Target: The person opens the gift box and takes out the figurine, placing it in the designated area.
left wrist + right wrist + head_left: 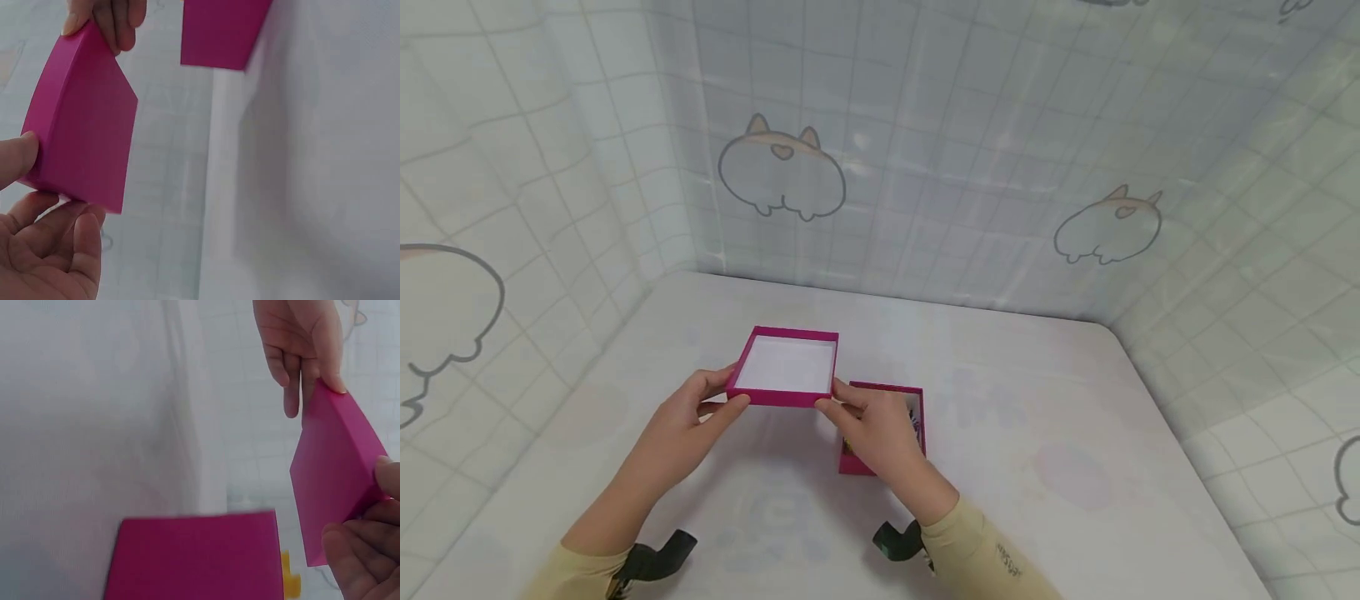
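A magenta box lid (pixel 781 398) with a white inside is held up above the table, its hollow side facing up. My left hand (pixel 679 429) pinches its left near corner between thumb and fingers. At the opposite near corner my right hand (pixel 880 429) pinches it the same way. Both wrist views show the lid's plain magenta outer face (pixel 94 119) with a hand at each end. The magenta box base (pixel 857 467) stands on the table beneath my right hand, which hides part of it. Something patterned and something yellow (pixel 289 578) show in it, their kind unclear.
A white tabletop (pixel 1045 417) spreads around the box. Pale grid-patterned curtains (pixel 910 167) with cartoon animal drawings enclose it at the back and both sides. Dark straps or mounts (pixel 662 557) sit at both wrists, below the sleeves.
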